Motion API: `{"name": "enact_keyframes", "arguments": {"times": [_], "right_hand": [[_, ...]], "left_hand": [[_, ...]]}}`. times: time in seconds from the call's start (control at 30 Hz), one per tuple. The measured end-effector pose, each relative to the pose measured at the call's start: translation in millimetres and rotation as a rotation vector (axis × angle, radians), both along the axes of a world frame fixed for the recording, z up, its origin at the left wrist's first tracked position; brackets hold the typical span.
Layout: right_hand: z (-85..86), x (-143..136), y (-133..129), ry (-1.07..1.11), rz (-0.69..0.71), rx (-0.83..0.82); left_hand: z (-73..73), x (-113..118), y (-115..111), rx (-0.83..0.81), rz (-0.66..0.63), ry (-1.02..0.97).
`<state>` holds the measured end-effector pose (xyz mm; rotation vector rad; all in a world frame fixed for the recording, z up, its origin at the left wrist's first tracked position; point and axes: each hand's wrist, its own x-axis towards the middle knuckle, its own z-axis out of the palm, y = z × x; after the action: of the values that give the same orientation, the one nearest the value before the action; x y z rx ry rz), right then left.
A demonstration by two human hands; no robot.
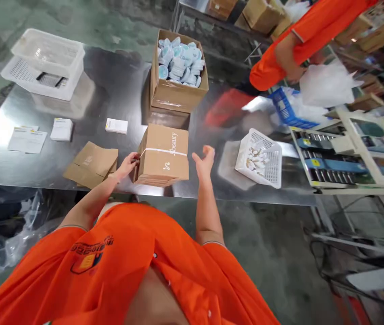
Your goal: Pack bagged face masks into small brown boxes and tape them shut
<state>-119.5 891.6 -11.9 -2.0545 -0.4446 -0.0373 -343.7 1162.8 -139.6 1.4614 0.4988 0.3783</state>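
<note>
A stack of folded brown cardboard boxes [164, 167], bound with a white strap [151, 149], sits near the front edge of the metal table. At its left side, by the strap, my left hand [128, 165] has its fingers curled against the edge of the stack; the fingertips are partly hidden. My right hand [205, 161] is off to the right of the stack, apart from it, with thumb and fingers spread and nothing in them. Left of my left hand lie loose flat brown cardboard pieces [92, 164].
Behind the stack stands an open carton [174, 97] of round pale-blue packets. White baskets [65, 92] [275, 164] flank the table [124, 67]. Small card stacks [61, 130] [116, 126] lie on the left. A co-worker in orange [300, 45] handles a clear plastic bag [327, 85] at upper right.
</note>
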Motion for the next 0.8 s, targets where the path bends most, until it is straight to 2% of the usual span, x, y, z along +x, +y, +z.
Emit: {"name": "enact_keyframes", "arguments": {"times": [0.07, 0.13, 0.2, 0.3, 0.43, 0.53, 0.63, 0.8], "right_hand": [[17.1, -7.3, 19.6, -0.163, 0.091, -0.047], [24.8, -27.3, 49.4, -0.236, 0.313, -0.113], [22.9, -50.1, 78.8, -0.244, 0.455, -0.204], [12.3, -71.4, 103.4, -0.263, 0.497, -0.340], [6.1, -72.6, 103.7, -0.302, 0.511, -0.435], [7.1, -68.7, 100.6, -0.334, 0.514, -0.453], [7.9, -67.7, 100.2, -0.351, 0.514, -0.453], [9.4, -68.4, 99.4, -0.326, 0.517, -0.468]], "left_hand": [[5.8, 3.2, 7.7, -0.002, -0.059, 0.019], [13.0, 8.6, 13.4, 0.009, -0.119, 0.040], [19.1, 13.4, 16.5, 0.018, -0.173, 0.057], [23.9, 15.6, 15.6, 0.029, -0.208, 0.079], [27.0, 11.9, 9.9, 0.083, -0.136, 0.124], [31.7, 10.3, 8.7, 0.200, -0.056, 0.160], [36.5, 11.8, 9.5, 0.300, -0.057, 0.159], [36.8, 15.0, 9.5, 0.343, -0.084, 0.170]]}}
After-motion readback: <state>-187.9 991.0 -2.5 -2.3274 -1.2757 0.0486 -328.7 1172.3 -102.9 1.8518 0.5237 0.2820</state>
